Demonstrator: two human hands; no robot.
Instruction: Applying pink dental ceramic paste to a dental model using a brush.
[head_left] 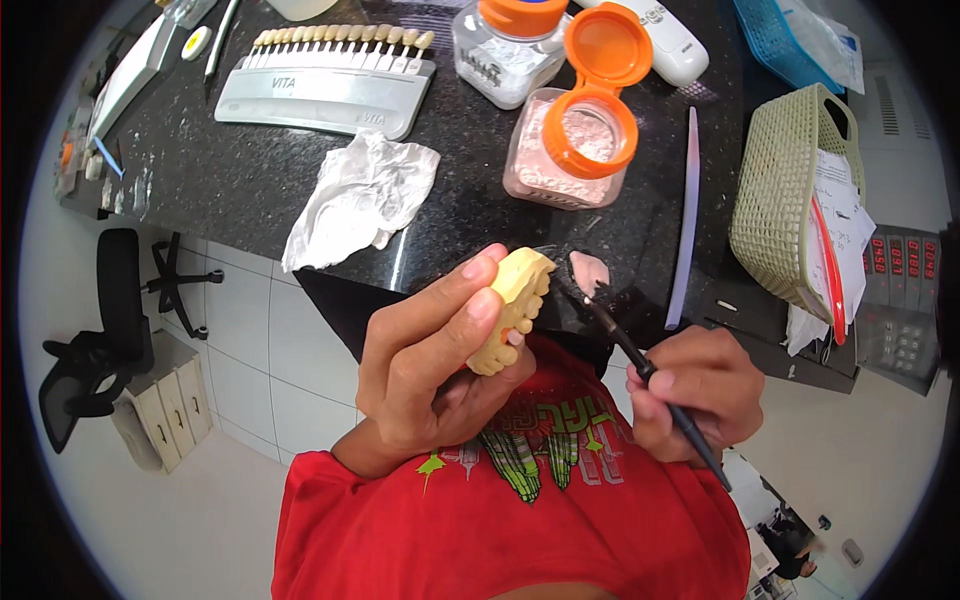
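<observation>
My left hand grips a yellow dental plaster model, its row of teeth facing right and a small orange-pink patch among them. In my right hand is a thin dark brush, held like a pen. The brush tip reaches a small mound of pink paste at the counter's near edge. Just beyond the paste stands a clear jar of pink powder, its orange flip lid raised. A crumpled white tissue lies to the left of the jar.
Farther back are a tooth shade guide, a second jar with an orange lid and a white remote-like device. A purple strip lies right of the paste, before a woven basket of papers. A black chair stands left.
</observation>
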